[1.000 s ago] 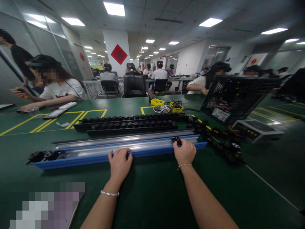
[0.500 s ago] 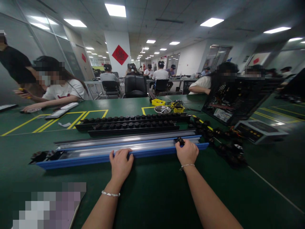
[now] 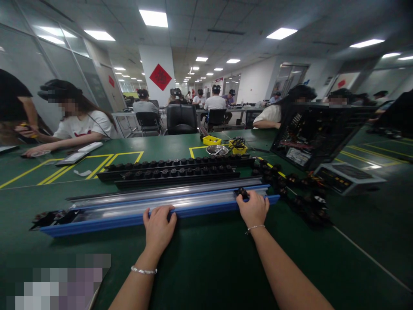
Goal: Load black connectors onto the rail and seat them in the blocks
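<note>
Since the earlier frame, a standing person (image 3: 11, 97) at the far left has shifted, so that the head is now out of view and a bare arm hangs beside the seated person (image 3: 82, 125). Both hands keep nearly the same places along the blue channel (image 3: 106, 224), while the whole view has moved slightly.

In the head view, the left hand (image 3: 159, 228) curls its fingers over the near wall of the channel, around mid-length; whether it clamps the wall cannot be told. The right hand (image 3: 253, 207) grips a small black piece (image 3: 241, 193) between thumb and fingers inside the channel, near its right end. The channel lies on the green worktop (image 3: 200, 267), with a shiny, see-through lining along its inside and dark parts (image 3: 66, 216) at its left end.

Beyond it lies a black-edged channel (image 3: 93, 199), then two black racks (image 3: 190, 177) bearing rows of round, dark pieces. Farther back, a yellow tray (image 3: 211, 141) holds small parts too blurred to name; a metal dish (image 3: 217, 150) just beside it has a pale, thin item in it. Black cables (image 3: 237, 142) lie over a second yellow tray (image 3: 239, 150). To the right, an open computer case (image 3: 309, 142) stands tilted, showing wires and boards, near a grey metal box (image 3: 350, 177).
</note>
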The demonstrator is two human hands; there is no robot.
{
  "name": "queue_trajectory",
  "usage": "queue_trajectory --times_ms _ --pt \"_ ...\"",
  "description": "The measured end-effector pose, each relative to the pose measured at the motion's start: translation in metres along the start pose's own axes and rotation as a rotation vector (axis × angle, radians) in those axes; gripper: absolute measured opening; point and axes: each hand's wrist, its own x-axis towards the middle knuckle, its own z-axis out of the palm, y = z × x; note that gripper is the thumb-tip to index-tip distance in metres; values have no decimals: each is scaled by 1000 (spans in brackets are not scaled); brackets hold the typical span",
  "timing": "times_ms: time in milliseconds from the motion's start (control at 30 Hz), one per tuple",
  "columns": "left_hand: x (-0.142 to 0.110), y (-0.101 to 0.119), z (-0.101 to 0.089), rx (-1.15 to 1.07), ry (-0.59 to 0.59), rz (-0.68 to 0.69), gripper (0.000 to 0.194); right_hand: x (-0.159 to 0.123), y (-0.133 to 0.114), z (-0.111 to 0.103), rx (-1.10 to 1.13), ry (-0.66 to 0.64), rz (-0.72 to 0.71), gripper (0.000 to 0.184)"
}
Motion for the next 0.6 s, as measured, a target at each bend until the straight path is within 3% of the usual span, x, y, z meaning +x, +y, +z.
queue_trajectory --times_ms 600 --pt "1 -1 2 4 -9 -9 23 6 11 2 8 50 27 22"
